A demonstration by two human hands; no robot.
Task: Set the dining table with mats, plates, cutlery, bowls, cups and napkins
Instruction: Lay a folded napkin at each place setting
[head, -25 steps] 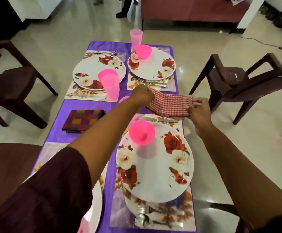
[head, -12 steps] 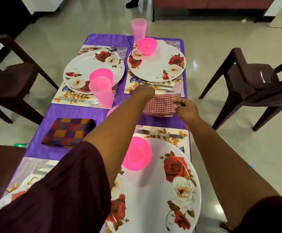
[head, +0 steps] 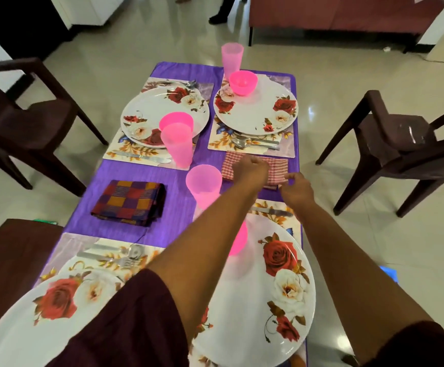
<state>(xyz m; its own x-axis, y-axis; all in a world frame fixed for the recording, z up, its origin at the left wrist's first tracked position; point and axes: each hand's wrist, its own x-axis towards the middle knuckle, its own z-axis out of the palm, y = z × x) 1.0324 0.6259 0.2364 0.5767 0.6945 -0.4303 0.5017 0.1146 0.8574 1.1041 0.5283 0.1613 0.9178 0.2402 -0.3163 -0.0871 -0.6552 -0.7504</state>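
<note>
My left hand (head: 250, 169) lies curled on top of the red-checked napkin (head: 276, 165), knuckles up; I cannot tell whether its fingers actually pinch cloth or only press it flat. My right hand (head: 296, 188) is at the napkin's near right corner, thumb and fingers closed narrowly on the hem. The napkin lies folded on the purple cloth of the worktop (head: 133, 181), between the far right mat (head: 284, 152) with its cutlery (head: 252, 143) and the near right mat's knife (head: 271, 211), touching or just short of the far mat's edge.

I judge the step in hand to be the laying of this napkin for the right side: it is down, and I am squaring it. Just beside my left wrist stands a pink cup (head: 203, 182), so any sideways pull back risks tipping it.

Further out, a second napkin (head: 129, 201), purple and orange checks, lies folded on the left. All four plates are down: far left (head: 146, 112), far right (head: 257, 112), near right (head: 281, 300), near left (head: 30, 321). A bowl (head: 242, 81) and a cup (head: 232, 58) serve the far right place.

Next I would let go cleanly, lift both hands straight up past the cup, then see to whichever places lack napkins.
</note>
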